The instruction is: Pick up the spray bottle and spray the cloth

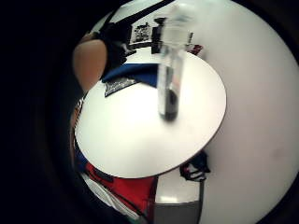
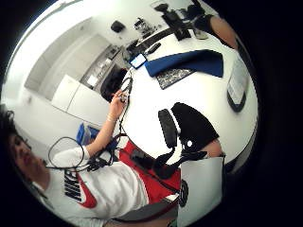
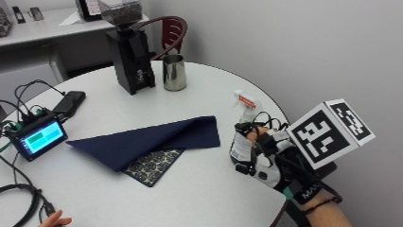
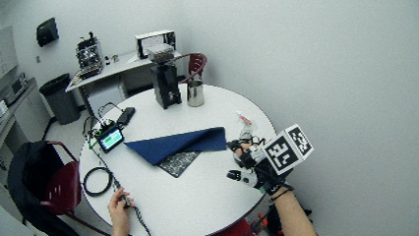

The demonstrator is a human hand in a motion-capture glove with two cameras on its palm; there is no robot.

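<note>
Right hand (image 3: 267, 158) seemingly grips spray bottle (image 3: 242, 130); cloth (image 3: 148, 139) beside.

Outside views look down at the table (image 3: 126, 189); palm views sit close.

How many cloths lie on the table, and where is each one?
2. A folded blue cloth lies mid-table; a dark patterned cloth lies partly under its near edge. More beneath cannot be ruled out.

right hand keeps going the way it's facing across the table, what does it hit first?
The right hand grips the spray bottle, nozzle toward the table's middle. Straight on, it would probably meet the near edge of the blue cloth first, though depth is hard to judge.
</note>
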